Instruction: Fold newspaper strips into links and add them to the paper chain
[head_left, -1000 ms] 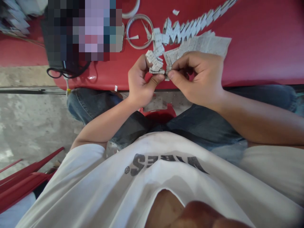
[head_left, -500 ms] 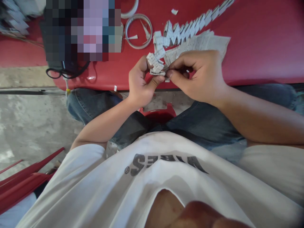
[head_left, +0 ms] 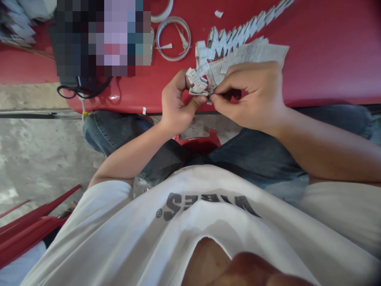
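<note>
A zigzag chain of folded printed paper (head_left: 198, 81) is pinched at its near end between the thumb and fingers of my left hand (head_left: 177, 102). My right hand (head_left: 253, 93) is closed too, its thumb and forefinger meeting at the same end of the chain, close to my left thumb. Exactly which fold those fingertips grip is hard to make out. From my hands the chain (head_left: 230, 41) runs across the table toward the upper right. Flat printed paper strips (head_left: 253, 55) lie in a fanned pile behind my right hand, which covers part of them.
On the red table (head_left: 327, 51) a roll-like ring (head_left: 158, 51) has paper scraps inside it, and a second ring (head_left: 166, 14) lies beyond. Black-handled scissors (head_left: 67, 92) rest at the left near a blurred-out patch. More folded paper (head_left: 16, 24) is at the far left.
The near part of the chain has shifted slightly right. My right fingertips have moved a little lower and closer together, while my left hand has barely moved.
</note>
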A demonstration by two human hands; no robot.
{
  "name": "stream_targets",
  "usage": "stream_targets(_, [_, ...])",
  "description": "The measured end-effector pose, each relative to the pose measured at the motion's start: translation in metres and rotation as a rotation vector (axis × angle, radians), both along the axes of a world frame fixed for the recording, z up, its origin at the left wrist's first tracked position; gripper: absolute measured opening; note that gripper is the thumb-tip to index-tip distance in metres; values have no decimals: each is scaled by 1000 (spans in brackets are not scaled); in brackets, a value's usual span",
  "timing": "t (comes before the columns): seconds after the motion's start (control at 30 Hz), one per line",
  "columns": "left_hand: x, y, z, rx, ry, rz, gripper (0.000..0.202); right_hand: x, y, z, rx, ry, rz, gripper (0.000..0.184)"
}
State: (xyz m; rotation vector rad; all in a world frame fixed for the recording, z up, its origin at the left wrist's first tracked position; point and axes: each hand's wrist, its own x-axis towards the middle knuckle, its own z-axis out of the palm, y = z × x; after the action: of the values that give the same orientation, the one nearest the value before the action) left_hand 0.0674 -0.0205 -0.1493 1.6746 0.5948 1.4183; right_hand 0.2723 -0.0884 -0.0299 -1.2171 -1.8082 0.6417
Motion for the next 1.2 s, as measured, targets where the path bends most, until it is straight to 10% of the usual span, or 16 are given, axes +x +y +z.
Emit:
stream_targets(0.4, [-2, 9, -20, -254, 37, -58, 68, 1, 2, 0, 19, 6, 29, 23])
stream_targets(0.9, [5, 0, 4, -96, -25, -66, 56, 7, 6, 0, -183, -7, 9, 16])
stream_targets(1.2, [2, -5, 16, -160, -22, -102, 53, 3, 10, -3, -47, 153, 7, 17])
